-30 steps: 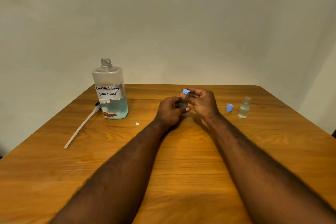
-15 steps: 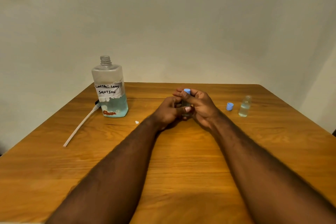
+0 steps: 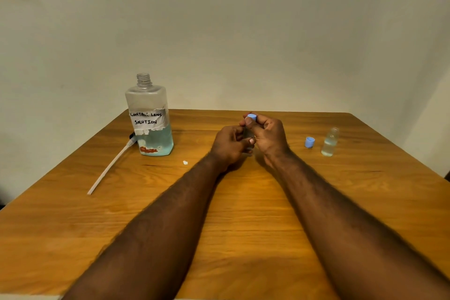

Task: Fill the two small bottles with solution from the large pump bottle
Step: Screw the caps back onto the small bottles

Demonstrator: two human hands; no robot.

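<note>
My left hand (image 3: 230,145) grips a small clear bottle (image 3: 248,133) at the table's middle, mostly hidden between both hands. My right hand (image 3: 266,135) pinches the blue cap (image 3: 251,117) on top of that bottle. The second small bottle (image 3: 330,142) stands uncapped to the right, partly filled with clear liquid. Its blue cap (image 3: 309,142) lies on the table just left of it. The large bottle (image 3: 149,115) labelled "contact lens solution" stands at the left with its neck open, about a third full of bluish liquid.
The pump head with its long white tube (image 3: 110,167) lies on the wooden table (image 3: 243,214) left of the large bottle. A small white scrap (image 3: 185,162) lies between that bottle and my left hand. A plain wall is behind.
My right-hand fingers have shifted round the blue cap while my left hand kept hold of the small bottle. Both hands stayed in nearly the same place.
</note>
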